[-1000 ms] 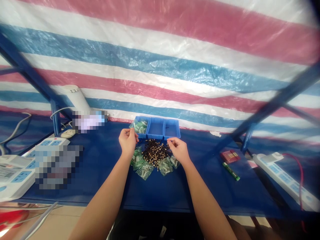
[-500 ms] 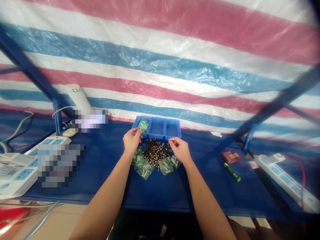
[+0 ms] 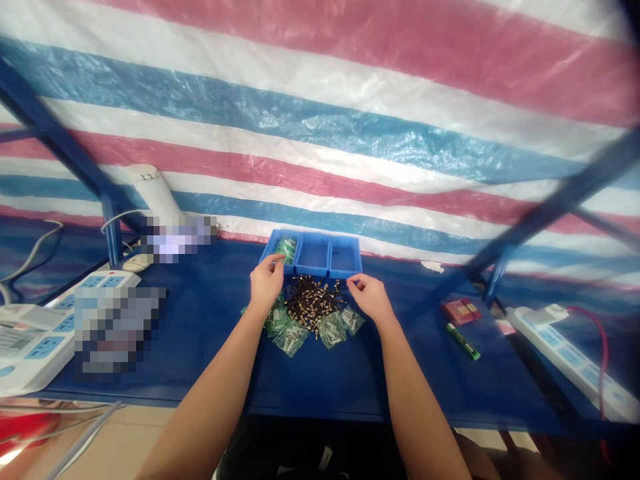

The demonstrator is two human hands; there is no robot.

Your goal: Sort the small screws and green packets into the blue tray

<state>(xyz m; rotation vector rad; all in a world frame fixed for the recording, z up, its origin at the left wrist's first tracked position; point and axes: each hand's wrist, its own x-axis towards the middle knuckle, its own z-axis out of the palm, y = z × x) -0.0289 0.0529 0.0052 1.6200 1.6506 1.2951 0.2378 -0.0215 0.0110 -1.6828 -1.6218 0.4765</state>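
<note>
My left hand (image 3: 266, 283) is at the front edge of the left compartment of a blue three-part tray (image 3: 345, 272), thumb and fingers drawn together. Green-tinted plastic packets (image 3: 286, 249) lie in that compartment. To the right of a heap of small black and brass-coloured parts (image 3: 313, 300), my right hand (image 3: 371, 297) has its fingertips pinched near the tray's right front corner. Whatever either hand holds is too small to make out. Clear packets with silvery pins, a left one (image 3: 291, 338) and a right one (image 3: 332, 331), lie in front of the heap.
Power strips stand on the left (image 3: 75, 320) and right (image 3: 570, 360) of the blue table (image 3: 320, 383). A red box (image 3: 461, 311) and a green narrow pack (image 3: 463, 341) lie right of my arm. Striped sheeting (image 3: 320, 133) hangs behind the tray.
My right hand has moved a little to the right, away from the heap. My left hand has shifted slightly and stays by the left compartment.
</note>
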